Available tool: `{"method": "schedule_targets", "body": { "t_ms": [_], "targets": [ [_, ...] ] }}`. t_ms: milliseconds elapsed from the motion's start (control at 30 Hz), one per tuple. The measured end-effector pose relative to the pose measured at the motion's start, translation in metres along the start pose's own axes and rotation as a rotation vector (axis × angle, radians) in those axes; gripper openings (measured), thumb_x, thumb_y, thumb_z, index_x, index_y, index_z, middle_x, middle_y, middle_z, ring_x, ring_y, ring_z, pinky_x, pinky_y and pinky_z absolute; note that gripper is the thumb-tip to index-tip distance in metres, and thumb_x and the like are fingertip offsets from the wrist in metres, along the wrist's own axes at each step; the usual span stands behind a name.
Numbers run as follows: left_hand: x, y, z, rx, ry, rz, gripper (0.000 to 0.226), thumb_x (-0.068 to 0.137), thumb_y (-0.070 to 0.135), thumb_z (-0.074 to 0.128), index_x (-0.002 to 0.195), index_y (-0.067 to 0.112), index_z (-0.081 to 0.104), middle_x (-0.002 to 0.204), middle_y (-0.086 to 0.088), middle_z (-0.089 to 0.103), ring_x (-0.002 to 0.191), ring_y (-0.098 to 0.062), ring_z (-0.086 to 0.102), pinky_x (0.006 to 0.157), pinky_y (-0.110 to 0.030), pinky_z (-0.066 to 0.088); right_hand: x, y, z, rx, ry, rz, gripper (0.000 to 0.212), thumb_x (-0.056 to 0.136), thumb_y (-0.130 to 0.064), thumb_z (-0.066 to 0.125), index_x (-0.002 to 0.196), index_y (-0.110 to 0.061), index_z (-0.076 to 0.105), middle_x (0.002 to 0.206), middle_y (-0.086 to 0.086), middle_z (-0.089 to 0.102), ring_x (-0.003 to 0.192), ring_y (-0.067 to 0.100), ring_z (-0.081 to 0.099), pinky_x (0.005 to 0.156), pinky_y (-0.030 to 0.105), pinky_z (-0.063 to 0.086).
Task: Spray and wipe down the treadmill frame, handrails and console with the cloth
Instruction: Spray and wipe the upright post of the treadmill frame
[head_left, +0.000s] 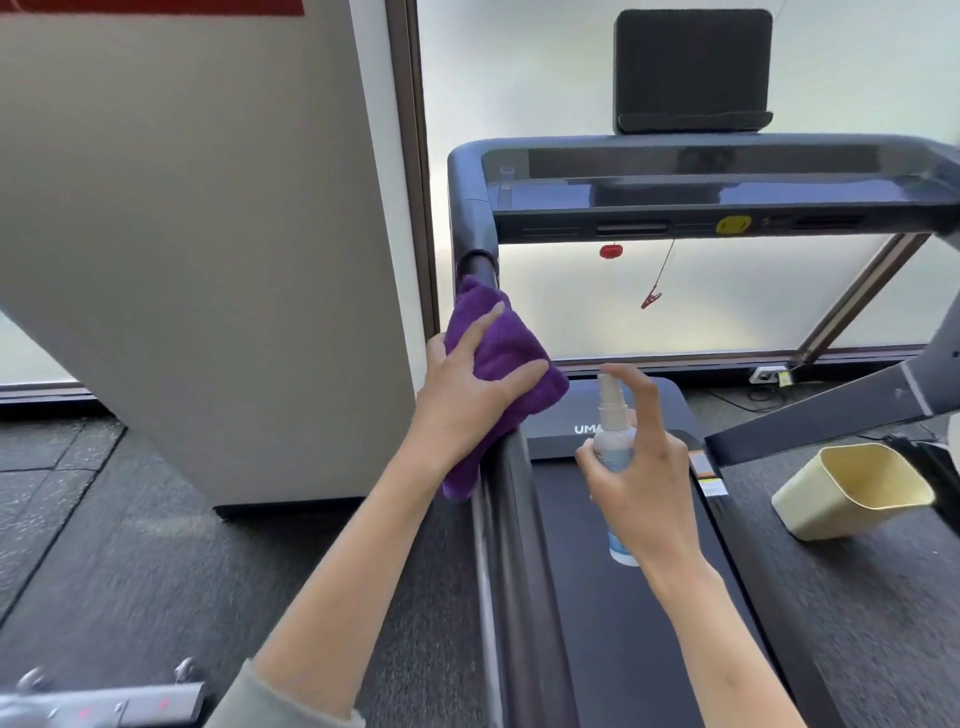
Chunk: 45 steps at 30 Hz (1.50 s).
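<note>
head view: left hand (470, 395) presses the purple cloth (498, 374) onto the treadmill's left handrail (511, 519), fingers laid fairly straight over the fabric, thumb hidden, so whether the grip wraps under the rail can't be told. cloth sits folded over the rail just below the black collar (478, 265) where it joins the console (717, 187). rail's long axis runs from about 6 o'clock near the viewer up to 12 o'clock at the console corner, so the wipe stroke likely goes along that line. right hand (644, 493) clenches the spray bottle (615, 457) upright, index finger raised beside the nozzle top, not clearly on it. bottle lies at about 4 o'clock from the cloth, near but apart, over the belt deck (597, 623). nozzle seems aimed toward 9–10 o'clock, at the cloth and rail. left hand is the nearer one to the rail; right handrail (831, 410) is well apart at 3 o'clock, with a pale bin (852, 493) below it.
</note>
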<state>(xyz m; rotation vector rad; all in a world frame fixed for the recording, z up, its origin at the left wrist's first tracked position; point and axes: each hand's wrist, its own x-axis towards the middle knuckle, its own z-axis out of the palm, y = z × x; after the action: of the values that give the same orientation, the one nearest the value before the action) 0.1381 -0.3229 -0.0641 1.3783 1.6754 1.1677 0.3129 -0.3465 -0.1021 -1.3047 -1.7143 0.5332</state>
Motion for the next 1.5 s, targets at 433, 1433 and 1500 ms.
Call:
{"method": "schedule_targets", "body": {
  "t_ms": [433, 1433, 1500],
  "targets": [
    [0.1, 0.008, 0.004, 0.04, 0.063, -0.146, 0.066, 0.075, 0.041, 0.076, 0.131, 0.046, 0.042, 0.13, -0.005, 0.049, 0.112, -0.029, 0.053, 0.096, -0.034, 0.044, 0.033, 0.004, 0.019, 0.034, 0.004, 0.006, 0.071, 0.08, 0.003, 0.064, 0.127, -0.044, 0.039, 0.058, -0.012, 0.055, 0.051, 0.012, 0.054, 0.052, 0.019, 0.047],
    [0.095, -0.003, -0.005, -0.578, -0.015, -0.154, 0.07, 0.067, 0.022, 0.085, 0.125, 0.037, 0.049, 0.125, -0.007, 0.057, 0.106, -0.029, 0.064, 0.09, -0.046, 0.056, 0.018, -0.01, 0.017, -0.002, 0.047, 0.006, 0.069, 0.08, 0.001, 0.065, 0.126, -0.043, 0.041, 0.065, -0.008, 0.051, 0.051, 0.011, 0.048, 0.048, 0.012, 0.039],
    [0.091, -0.012, -0.001, -0.733, -0.023, -0.154, 0.073, 0.069, 0.017, 0.083, 0.13, 0.031, 0.048, 0.128, -0.013, 0.057, 0.111, -0.037, 0.063, 0.092, -0.053, 0.054, 0.014, -0.013, 0.014, -0.004, 0.051, 0.015, 0.068, 0.08, 0.001, 0.064, 0.126, -0.044, 0.041, 0.056, -0.006, 0.048, 0.048, 0.013, 0.048, 0.049, 0.02, 0.045]
  ]
}}
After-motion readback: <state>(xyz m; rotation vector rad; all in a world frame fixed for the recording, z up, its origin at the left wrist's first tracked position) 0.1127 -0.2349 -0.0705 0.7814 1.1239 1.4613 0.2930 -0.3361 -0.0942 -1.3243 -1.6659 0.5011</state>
